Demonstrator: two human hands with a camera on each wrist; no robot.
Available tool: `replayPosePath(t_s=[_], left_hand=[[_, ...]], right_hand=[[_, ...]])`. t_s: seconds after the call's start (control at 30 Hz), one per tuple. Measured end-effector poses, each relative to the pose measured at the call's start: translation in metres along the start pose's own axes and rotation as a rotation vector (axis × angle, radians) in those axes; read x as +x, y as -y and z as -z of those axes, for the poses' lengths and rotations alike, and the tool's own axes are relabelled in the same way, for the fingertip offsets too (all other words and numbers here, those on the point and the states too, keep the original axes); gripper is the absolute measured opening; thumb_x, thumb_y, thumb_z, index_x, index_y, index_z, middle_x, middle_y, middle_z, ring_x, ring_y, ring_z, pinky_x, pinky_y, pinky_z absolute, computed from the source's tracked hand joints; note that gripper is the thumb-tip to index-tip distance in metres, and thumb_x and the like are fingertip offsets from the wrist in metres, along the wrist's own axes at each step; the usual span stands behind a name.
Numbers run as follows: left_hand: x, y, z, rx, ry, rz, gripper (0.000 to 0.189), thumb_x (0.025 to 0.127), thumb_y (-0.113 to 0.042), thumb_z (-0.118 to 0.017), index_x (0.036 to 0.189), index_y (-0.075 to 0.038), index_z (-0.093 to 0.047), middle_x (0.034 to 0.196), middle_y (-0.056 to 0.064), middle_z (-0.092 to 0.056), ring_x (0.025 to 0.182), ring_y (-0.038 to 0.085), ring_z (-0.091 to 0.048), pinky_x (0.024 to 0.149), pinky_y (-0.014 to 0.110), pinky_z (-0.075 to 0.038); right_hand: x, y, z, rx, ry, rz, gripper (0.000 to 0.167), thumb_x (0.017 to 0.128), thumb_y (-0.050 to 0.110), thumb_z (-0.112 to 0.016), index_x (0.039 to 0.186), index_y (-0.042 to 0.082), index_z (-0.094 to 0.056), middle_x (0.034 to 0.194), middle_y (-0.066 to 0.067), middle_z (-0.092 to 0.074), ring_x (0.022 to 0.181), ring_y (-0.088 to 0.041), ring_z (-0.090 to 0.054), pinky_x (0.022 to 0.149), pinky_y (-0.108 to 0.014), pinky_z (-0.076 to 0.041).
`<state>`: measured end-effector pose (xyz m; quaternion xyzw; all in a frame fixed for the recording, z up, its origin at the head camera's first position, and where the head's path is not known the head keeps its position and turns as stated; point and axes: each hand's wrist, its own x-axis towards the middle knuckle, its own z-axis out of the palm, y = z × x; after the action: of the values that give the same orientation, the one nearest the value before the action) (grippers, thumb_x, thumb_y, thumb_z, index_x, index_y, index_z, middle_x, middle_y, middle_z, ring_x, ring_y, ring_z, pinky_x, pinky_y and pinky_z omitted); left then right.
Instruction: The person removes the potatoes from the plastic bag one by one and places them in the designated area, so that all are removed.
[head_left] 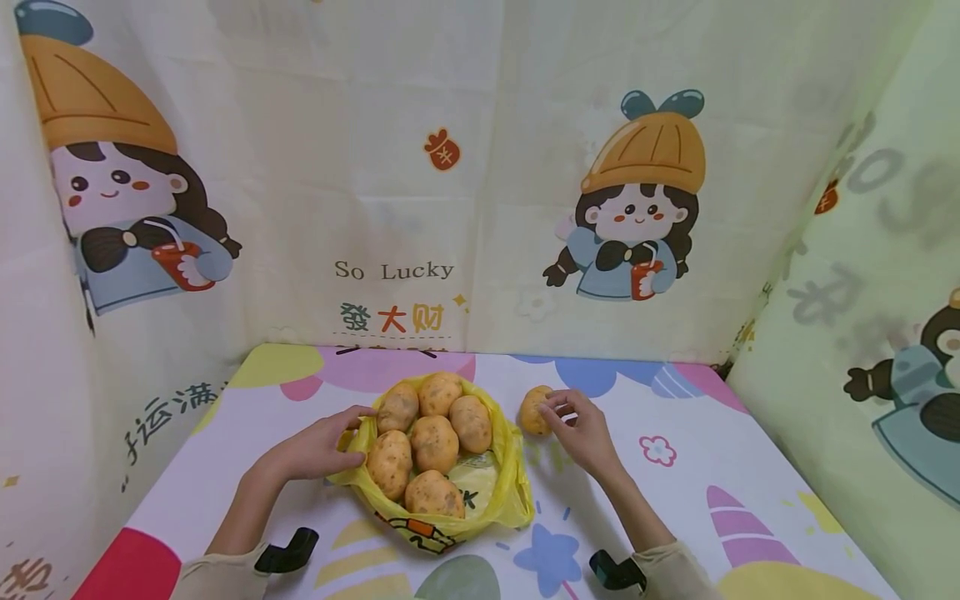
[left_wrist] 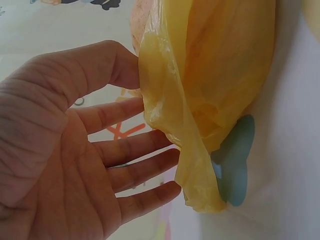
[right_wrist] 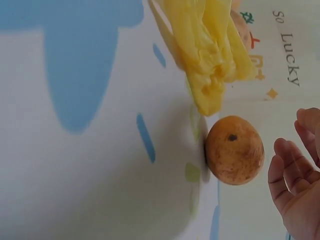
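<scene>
A yellow plastic bag [head_left: 517,492] lies with its mouth open on the table, several potatoes [head_left: 434,444] inside it. At the bag's left rim is my left hand [head_left: 318,446], thumb and fingers spread apart; in the left wrist view the fairly straight fingers [left_wrist: 137,147] reach the bag's yellow film [left_wrist: 165,100]. A single potato [head_left: 534,410] sits outside, just right of the bag. Over its right side in the head view is my right hand [head_left: 581,429], fingers loosely bent. The right wrist view has a gap between this potato [right_wrist: 235,150] and the hand [right_wrist: 300,185].
A patterned cloth covers the table [head_left: 622,483]. Printed cloth walls [head_left: 495,208] stand behind it and on both sides. Dark wrist-worn devices [head_left: 288,552] show at both sleeves.
</scene>
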<state>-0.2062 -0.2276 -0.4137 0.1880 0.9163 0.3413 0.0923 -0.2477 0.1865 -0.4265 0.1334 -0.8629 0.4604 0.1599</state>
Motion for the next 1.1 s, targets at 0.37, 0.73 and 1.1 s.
replayPosePath(t_s=[0.37,0.73,1.1], left_hand=[[0.000,0.001,0.001,0.004,0.003,-0.012,0.063,0.087,-0.016,-0.073,0.144,-0.006,-0.048,0.141,0.027,-0.056,0.129,0.046,-0.054,0.105,0.062,-0.043],[-0.002,0.000,0.002,0.011,0.001,-0.045,0.062,0.088,-0.018,-0.073,0.144,-0.006,-0.048,0.142,0.026,-0.055,0.129,0.049,-0.053,0.105,0.065,-0.042],[-0.002,-0.001,0.002,0.009,-0.002,-0.044,0.062,0.087,-0.017,-0.073,0.143,-0.005,-0.048,0.142,0.027,-0.055,0.128,0.049,-0.054,0.104,0.064,-0.042]], right_hand=[[-0.002,0.010,-0.014,0.079,0.029,-0.008,0.009,0.091,0.011,-0.078,0.095,0.010,-0.070,0.105,-0.007,-0.068,0.084,-0.019,-0.064,0.075,-0.024,-0.054],[-0.001,0.020,-0.027,0.139,0.129,0.018,0.018,0.093,0.018,-0.076,0.107,0.008,-0.071,0.110,-0.007,-0.065,0.083,-0.020,-0.064,0.073,-0.026,-0.055],[-0.001,0.033,-0.039,0.076,0.242,0.056,0.037,0.092,0.024,-0.078,0.123,0.007,-0.067,0.109,-0.008,-0.066,0.082,-0.016,-0.062,0.075,-0.031,-0.054]])
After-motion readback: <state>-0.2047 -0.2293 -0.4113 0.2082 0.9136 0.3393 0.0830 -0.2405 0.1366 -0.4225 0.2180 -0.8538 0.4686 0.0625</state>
